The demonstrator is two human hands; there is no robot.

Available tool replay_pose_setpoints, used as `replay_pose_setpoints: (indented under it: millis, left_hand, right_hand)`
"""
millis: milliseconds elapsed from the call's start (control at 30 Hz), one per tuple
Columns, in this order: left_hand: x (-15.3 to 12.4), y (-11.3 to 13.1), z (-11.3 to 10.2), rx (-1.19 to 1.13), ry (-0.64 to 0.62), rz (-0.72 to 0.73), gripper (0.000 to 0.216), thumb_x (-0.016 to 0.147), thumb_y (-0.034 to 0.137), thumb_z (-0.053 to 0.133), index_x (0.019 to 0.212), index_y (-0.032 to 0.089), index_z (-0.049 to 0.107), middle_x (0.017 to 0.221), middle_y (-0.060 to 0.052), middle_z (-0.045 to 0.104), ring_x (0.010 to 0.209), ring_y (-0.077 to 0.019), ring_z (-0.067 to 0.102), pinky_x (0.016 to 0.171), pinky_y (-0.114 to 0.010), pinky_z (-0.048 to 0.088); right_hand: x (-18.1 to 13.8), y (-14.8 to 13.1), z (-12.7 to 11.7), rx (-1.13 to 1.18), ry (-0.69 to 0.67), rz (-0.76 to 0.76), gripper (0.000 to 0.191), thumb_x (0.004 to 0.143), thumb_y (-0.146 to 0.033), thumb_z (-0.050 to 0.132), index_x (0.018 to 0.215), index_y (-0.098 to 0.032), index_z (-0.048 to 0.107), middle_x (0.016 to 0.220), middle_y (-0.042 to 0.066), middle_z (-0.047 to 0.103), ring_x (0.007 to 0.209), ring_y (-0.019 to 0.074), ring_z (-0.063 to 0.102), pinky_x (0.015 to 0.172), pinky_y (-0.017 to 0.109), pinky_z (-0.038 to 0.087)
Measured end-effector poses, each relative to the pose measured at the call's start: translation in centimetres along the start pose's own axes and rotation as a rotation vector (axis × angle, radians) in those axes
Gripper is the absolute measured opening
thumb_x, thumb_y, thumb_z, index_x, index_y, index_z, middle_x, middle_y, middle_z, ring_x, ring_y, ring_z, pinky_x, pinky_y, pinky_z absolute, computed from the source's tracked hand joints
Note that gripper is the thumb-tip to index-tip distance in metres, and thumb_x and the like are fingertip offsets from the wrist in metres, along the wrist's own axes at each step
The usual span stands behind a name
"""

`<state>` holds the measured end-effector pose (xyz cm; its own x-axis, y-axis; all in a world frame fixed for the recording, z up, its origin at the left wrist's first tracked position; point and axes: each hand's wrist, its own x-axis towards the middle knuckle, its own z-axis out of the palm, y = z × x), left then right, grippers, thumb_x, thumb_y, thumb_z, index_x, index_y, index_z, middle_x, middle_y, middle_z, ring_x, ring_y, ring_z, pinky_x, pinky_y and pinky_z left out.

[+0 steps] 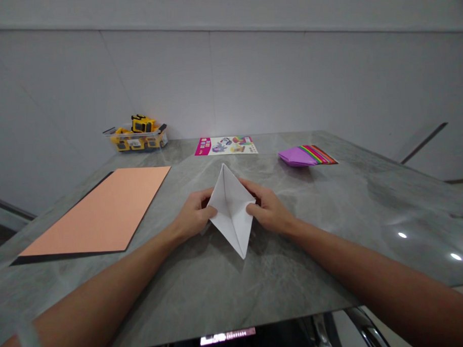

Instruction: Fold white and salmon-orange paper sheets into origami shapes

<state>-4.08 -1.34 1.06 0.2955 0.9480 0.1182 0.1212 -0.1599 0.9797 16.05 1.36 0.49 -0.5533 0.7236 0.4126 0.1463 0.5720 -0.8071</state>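
Observation:
A white sheet of folded paper [229, 206] is held up over the middle of the table, its shape a diamond with a crease running down the centre. My left hand [197, 213] grips its left corner, thumb in front and fingers behind. On the opposite corner, my right hand [268, 207] pinches the paper the same way. The fingers behind the paper are partly hidden. The lower tip of the diamond points toward me, just above the grey marbled tabletop [205, 296].
Orange sheets [99, 213] lie on a dark sheet at the left. A clear bin [139, 139] of yellow toy vehicles stands at the back left. A printed booklet [226, 145] lies at the back middle, and a purple folded paper piece with rainbow stripes [299, 156] sits back right.

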Motion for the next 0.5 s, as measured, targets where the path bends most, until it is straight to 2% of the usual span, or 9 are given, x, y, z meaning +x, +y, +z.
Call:
replay_pose_setpoints:
  millis: [167,400,500]
  left_hand:
    - [-0.08,0.20,-0.25,0.021,-0.075,0.000,0.036,0.059,0.011,0.049,0.089,0.013,0.069,0.067,-0.001,0.063,0.061,-0.0162,0.053,0.053,-0.023,0.038]
    - [-0.06,0.43,-0.26,0.095,-0.058,0.015,0.033,0.064,0.011,0.048,0.090,0.013,0.069,0.068,-0.001,0.064,0.061,-0.0161,0.054,0.056,-0.024,0.039]
    - [0.09,0.39,-0.59,0.089,-0.097,-0.001,0.035,0.064,0.009,0.047,0.092,0.014,0.069,0.069,0.000,0.064,0.063,-0.0166,0.055,0.057,-0.024,0.040]
  right_hand:
    - [0.03,0.44,-0.08,0.072,-0.007,0.059,0.060,0.065,-0.006,0.040,0.120,-0.019,0.058,0.102,0.004,0.067,0.080,0.0186,0.060,0.065,0.027,0.046]
    - [0.08,0.21,0.35,-0.050,0.039,0.146,0.041,0.071,-0.007,0.043,0.101,-0.017,0.069,0.076,0.000,0.067,0.070,0.0162,0.059,0.059,0.023,0.043]
    - [0.16,0.20,0.27,-0.082,0.008,0.146,0.041,0.073,-0.007,0.043,0.101,-0.019,0.070,0.077,0.000,0.069,0.070,0.0163,0.060,0.060,0.024,0.045]
